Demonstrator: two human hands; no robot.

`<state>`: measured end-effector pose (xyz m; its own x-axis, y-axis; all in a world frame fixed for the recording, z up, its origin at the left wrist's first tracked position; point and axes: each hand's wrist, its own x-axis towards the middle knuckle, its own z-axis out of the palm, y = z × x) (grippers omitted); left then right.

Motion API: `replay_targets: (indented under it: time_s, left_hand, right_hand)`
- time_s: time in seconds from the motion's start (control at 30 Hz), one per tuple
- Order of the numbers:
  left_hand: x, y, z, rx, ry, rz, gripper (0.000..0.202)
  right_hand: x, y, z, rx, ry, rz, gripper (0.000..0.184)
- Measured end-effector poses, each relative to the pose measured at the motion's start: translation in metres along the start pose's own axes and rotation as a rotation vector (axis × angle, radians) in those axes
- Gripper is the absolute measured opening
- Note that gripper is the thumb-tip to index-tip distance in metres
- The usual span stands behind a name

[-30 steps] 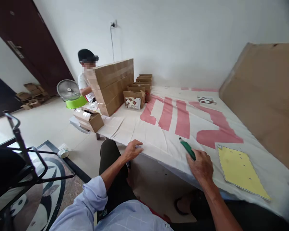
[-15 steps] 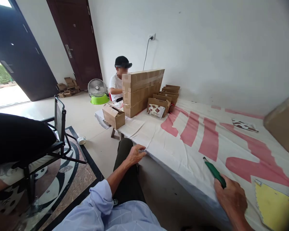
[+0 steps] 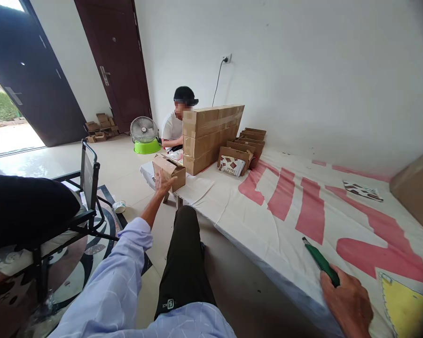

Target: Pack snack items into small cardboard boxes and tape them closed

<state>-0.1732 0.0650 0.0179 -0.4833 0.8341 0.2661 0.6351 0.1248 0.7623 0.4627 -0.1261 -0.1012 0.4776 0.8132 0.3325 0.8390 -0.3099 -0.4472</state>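
The person's right hand [image 3: 350, 300] has its fingers closed around a green-handled cutter [image 3: 320, 260], low over the near edge of the cloth-covered table [image 3: 239, 225]. The tool's body is a deep, even green, long and slightly bowed, ending in a short, greyish metal tip that points away from the person, towards the red markings on the white cloth. The left hand [image 3: 165, 184] is open, its fingers spread before a small cardboard box [image 3: 176, 178] at the table's left corner; whether they touch it cannot be told. The box is plain brown, boxy and matt, with a dark gap showing along its top. Just beyond it stand stacked cartons [image 3: 211, 141] with shiny tape on their sides.
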Motion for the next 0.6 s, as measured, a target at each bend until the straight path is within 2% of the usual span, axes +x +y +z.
replay_targets:
  time_s: [0.13,0.3,0.43,0.6]
  left_hand:
    - [0.027,0.023,0.002,0.095,0.05,-0.09,0.104]
    - [0.035,0.041,0.011,0.121,0.02,-0.103,0.08]
    - [0.031,0.042,0.012,0.132,0.011,-0.089,0.07]
    - [0.034,0.031,0.008,0.055,0.037,-0.053,0.087]
  right_hand:
    - [0.0,-0.004,-0.003,-0.045,-0.03,0.026,0.082]
    - [-0.004,-0.008,-0.005,-0.049,-0.018,0.023,0.081]
    - [-0.004,-0.005,-0.003,-0.057,0.007,0.008,0.076]
    - [-0.001,0.002,0.001,-0.031,0.048,-0.034,0.069]
